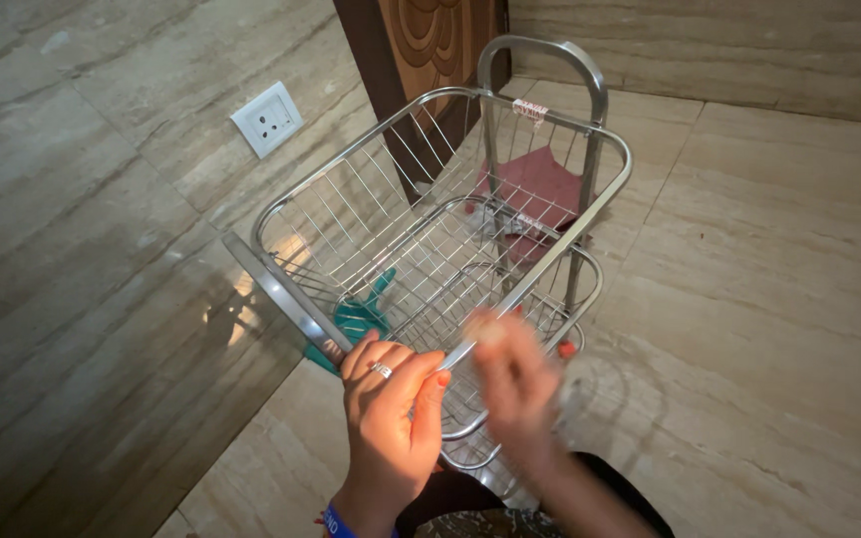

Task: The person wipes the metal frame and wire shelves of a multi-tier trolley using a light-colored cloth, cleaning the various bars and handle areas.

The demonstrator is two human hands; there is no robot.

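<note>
Steel wire rack (470,214) is held at its near rim by the left hand (391,418), its grip closed; the right hand (515,384) is blurred, its grip unreadable.

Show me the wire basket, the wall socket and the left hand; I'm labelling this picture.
wire basket (605,194): head view, on the far right rim.
wall socket (267,120): head view, middle of the white plate.
left hand (391,399): head view, back of the hand gripping the near rim.
</note>
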